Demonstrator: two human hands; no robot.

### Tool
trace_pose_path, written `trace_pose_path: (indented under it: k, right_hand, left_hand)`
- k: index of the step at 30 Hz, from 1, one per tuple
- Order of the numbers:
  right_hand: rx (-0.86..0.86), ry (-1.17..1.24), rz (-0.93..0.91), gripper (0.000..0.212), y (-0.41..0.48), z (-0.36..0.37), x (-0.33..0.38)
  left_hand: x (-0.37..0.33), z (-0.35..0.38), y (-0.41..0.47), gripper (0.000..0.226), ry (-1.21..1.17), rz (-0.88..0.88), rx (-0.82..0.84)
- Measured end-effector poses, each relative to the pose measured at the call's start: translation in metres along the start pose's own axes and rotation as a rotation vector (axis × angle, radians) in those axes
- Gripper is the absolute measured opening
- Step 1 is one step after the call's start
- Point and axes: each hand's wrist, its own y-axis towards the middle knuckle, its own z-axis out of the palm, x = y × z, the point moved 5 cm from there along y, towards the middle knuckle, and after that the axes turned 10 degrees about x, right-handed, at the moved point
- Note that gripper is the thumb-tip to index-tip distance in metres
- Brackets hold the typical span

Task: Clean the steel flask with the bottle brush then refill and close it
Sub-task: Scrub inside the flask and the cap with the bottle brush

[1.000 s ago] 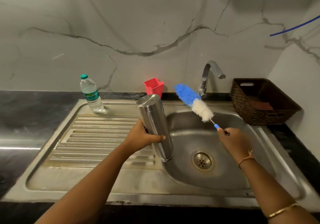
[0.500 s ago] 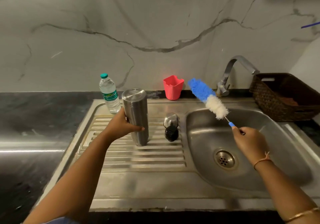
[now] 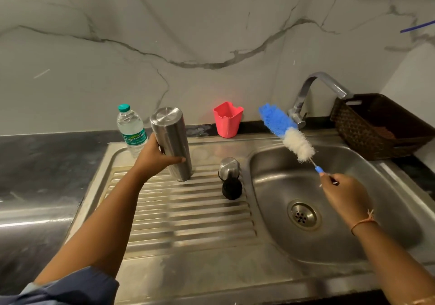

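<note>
Left hand [image 3: 157,157] wraps the steel flask [image 3: 171,143] at mid-body, grip closed round it. The flask stands upside down on the ribbed draining board [image 3: 188,212], flat base up and mouth down, leaning slightly; probably set so to let rinse water run out along the ribs. Right hand [image 3: 344,192] pinches the thin wire handle of the bottle brush [image 3: 288,132], grip closed on it, bristle end raised over the sink bowl [image 3: 329,241], likely so drips fall there. Bristles blue at the tip, white nearer the handle, fluffy. Flask wall brushed, smooth, cylindrical. Its cap [image 3: 230,178], steel dome on a black plug, lies on its side on the ribs just right of the flask. A sealed plastic water bottle [image 3: 131,130] waits behind the flask, presumably for the refill. Red plastic cup [image 3: 227,119] near the wall; woven basket [image 3: 376,125] beside the tap [image 3: 313,92].
</note>
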Motion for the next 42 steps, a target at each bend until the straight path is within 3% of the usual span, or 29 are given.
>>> trace_pose_path:
  k: [15, 20, 25, 31, 36, 42]
  right_hand:
    - [0.019, -0.014, -0.004, 0.043, 0.005, 0.007, -0.003]
    - [0.008, -0.036, -0.032, 0.04, 0.005, 0.008, -0.008]
    - [0.064, -0.059, 0.037, 0.041, 0.01, 0.011, -0.02]
    - [0.013, -0.088, -0.119, 0.033, 0.028, -0.016, 0.025]
    - [-0.018, -0.404, -0.33, 0.032, 0.063, -0.058, 0.098]
    - [0.073, -0.777, -0.467, 0.021, 0.112, -0.079, 0.175]
  left_hand:
    - [0.006, 0.004, 0.002, 0.084, -0.043, -0.022, 0.042]
    - [0.016, 0.004, 0.001, 0.101, -0.065, -0.101, 0.077]
    - [0.041, 0.003, -0.01, 0.109, 0.051, -0.26, -0.075]
    - [0.057, 0.013, -0.042, 0.082, 0.127, -0.332, -0.316]
    - [0.044, 0.029, -0.065, 0.054, 0.185, -0.279, -0.476]
    - [0.02, 0.079, -0.075, 0.041, 0.224, -0.077, -0.446]
